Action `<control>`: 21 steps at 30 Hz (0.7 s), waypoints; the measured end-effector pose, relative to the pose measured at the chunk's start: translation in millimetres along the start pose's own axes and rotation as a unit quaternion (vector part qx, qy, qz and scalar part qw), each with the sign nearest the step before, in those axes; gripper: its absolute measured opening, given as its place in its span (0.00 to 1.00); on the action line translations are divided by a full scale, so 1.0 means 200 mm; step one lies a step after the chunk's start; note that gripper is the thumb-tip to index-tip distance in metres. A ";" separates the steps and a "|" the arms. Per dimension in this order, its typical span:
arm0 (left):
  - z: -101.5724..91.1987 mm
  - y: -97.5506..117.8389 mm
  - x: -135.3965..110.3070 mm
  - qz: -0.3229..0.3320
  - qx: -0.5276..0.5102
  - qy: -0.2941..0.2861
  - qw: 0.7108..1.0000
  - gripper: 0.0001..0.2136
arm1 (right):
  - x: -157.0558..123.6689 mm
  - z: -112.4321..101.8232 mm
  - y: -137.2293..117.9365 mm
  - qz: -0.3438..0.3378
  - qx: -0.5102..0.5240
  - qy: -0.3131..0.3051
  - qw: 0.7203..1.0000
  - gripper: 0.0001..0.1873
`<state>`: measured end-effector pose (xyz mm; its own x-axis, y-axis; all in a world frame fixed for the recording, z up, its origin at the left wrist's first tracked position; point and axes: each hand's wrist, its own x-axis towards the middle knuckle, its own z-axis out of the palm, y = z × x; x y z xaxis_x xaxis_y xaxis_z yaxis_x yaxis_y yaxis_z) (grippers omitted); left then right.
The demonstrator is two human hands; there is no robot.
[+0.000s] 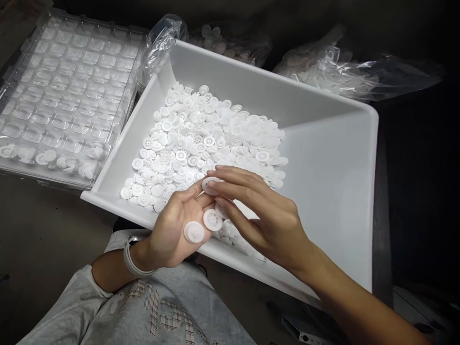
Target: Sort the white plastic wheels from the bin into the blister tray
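Low in the middle of the frame, I see my left hand (172, 230) lying open, palm up, over the near rim of a white bin (323, 143). Two discs (212, 219) rest on its palm. My right hand (266, 215) reaches in from the lower right with fingers stretched, and its fingertips pinch a third disc (209, 185) against the left fingertips, so the hands meet there. A heap of discs (201, 139) fills the bin's left half. A clear tray (64, 86) lies at upper left, with a few discs along its near edge. Plastic bags (345, 67) lie behind the bin.
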<state>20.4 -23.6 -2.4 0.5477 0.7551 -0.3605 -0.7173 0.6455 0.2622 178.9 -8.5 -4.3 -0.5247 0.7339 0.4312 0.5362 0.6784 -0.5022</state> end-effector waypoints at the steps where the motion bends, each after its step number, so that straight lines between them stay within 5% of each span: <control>1: 0.00 0.00 0.00 0.001 -0.003 -0.002 1.000 0.23 | 0.00 0.00 0.00 0.005 -0.004 0.004 1.000 0.19; 21: -0.02 0.00 -0.01 -0.014 -0.025 0.018 0.999 0.23 | -0.03 -0.04 0.00 0.037 -0.024 0.034 0.998 0.29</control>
<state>18.0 -26.8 -4.4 0.5520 0.7318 -0.3998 -0.7230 0.6589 0.2078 186.6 -12.6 -0.1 -0.4381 0.7812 0.4447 0.6039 0.6222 -0.4981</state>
